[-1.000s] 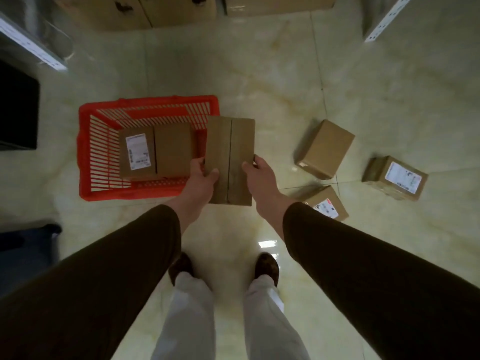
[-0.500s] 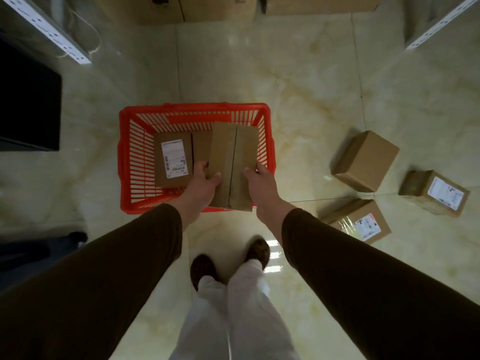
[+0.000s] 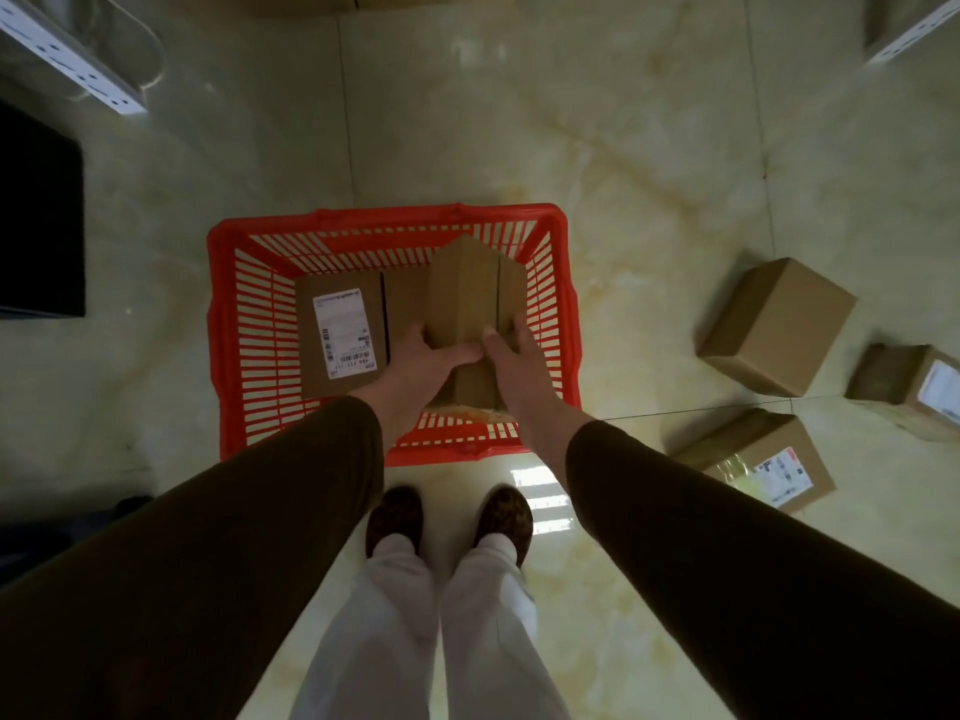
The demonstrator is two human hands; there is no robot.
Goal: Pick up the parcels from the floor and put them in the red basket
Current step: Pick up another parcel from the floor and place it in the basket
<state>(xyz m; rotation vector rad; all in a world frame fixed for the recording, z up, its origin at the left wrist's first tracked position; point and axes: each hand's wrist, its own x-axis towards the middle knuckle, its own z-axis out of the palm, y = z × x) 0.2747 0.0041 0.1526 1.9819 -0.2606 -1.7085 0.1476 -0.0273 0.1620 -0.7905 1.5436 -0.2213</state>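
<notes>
The red basket point(image 3: 223, 324) stands on the floor right in front of my feet. A brown cardboard parcel point(image 3: 467, 298) is held tilted inside its right half, my left hand point(image 3: 426, 361) gripping its near left side and my right hand point(image 3: 511, 361) its near right side. A labelled parcel point(image 3: 340, 335) lies flat in the basket's left part, with another plain one partly hidden between the two. Three parcels lie on the floor to the right: a plain one point(image 3: 774, 324), a labelled one point(image 3: 763, 459) nearer me, and a third point(image 3: 914, 384) at the edge.
A black panel point(image 3: 39, 226) and a white metal rail point(image 3: 72, 59) are at the left. Another rail point(image 3: 909, 33) shows at top right. Cardboard boxes line the far wall. My shoes point(image 3: 447, 517) stand just behind the basket on glossy tile.
The parcel has moved from in front of the basket's right rim down into the basket. The view shifted, so the basket now sits centred below me.
</notes>
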